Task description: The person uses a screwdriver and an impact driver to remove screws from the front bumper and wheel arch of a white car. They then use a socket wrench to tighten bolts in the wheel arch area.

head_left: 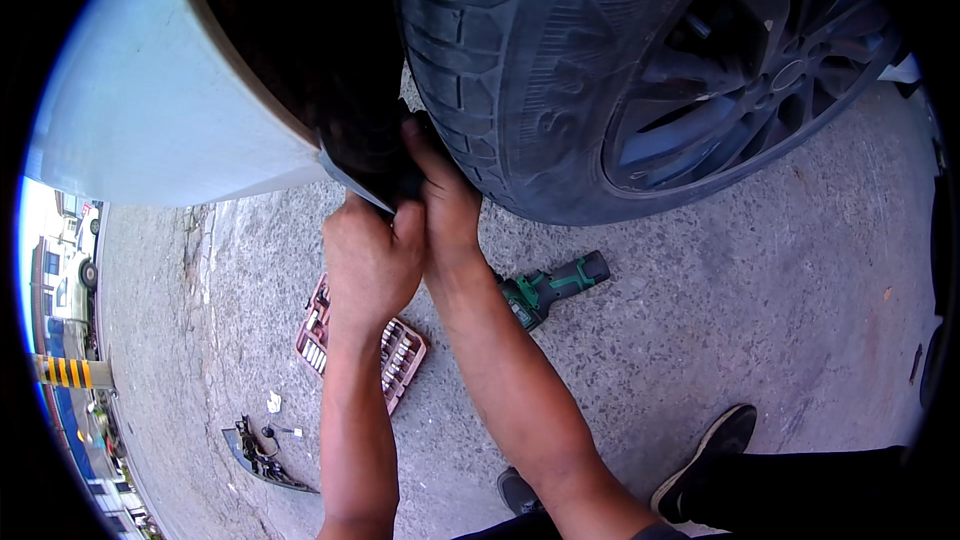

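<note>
A white car bumper point(180, 110) curves in from the upper left, its lower corner ending beside the tyre point(470, 70). My left hand point(375, 255) is closed at that corner, knuckles toward me, thumb pressed on the edge. Just right of it, my right hand point(452, 205) grips the black wheel arch liner point(375, 145), its thumb pointing up along the dark plastic. The fingers of my right hand are mostly hidden behind the liner, close to the tread. Deep shadow hides the inside of the wheel arch.
A green and black cordless power tool point(555, 285) lies on the concrete below the tyre. An open socket set case point(405, 355) sits partly behind my left forearm. A dark curved car part with wiring point(262, 460) rests at lower left. My shoe point(705, 455) is at lower right.
</note>
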The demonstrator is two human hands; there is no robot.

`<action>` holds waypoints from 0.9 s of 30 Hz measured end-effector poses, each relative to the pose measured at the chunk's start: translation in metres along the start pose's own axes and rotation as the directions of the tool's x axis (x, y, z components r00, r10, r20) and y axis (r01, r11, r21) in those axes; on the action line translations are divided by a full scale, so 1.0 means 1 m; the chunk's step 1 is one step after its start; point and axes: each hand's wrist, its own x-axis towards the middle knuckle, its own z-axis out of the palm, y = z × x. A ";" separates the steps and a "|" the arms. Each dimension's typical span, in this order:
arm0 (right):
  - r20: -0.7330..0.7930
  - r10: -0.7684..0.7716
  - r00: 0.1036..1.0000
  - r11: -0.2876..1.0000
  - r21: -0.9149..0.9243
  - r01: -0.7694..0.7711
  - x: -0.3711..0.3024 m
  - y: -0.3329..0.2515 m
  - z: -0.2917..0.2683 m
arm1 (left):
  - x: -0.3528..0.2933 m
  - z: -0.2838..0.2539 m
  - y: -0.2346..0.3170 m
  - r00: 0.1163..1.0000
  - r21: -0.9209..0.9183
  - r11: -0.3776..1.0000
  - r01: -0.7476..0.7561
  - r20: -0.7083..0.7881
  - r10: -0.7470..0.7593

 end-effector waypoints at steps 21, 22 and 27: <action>-0.028 0.006 1.000 1.000 -0.013 -0.006 0.001 0.003 -0.001 | -0.001 0.000 0.003 0.998 -0.022 0.999 -0.032 -0.063 0.030; -0.016 -0.005 1.000 1.000 -0.011 0.005 0.001 0.004 -0.002 | -0.002 0.000 0.003 0.997 -0.024 0.999 -0.032 -0.065 0.031; 0.087 -0.017 0.996 0.998 0.063 0.012 0.005 0.007 -0.009 | -0.001 0.000 0.004 0.997 -0.026 0.999 -0.042 -0.060 0.040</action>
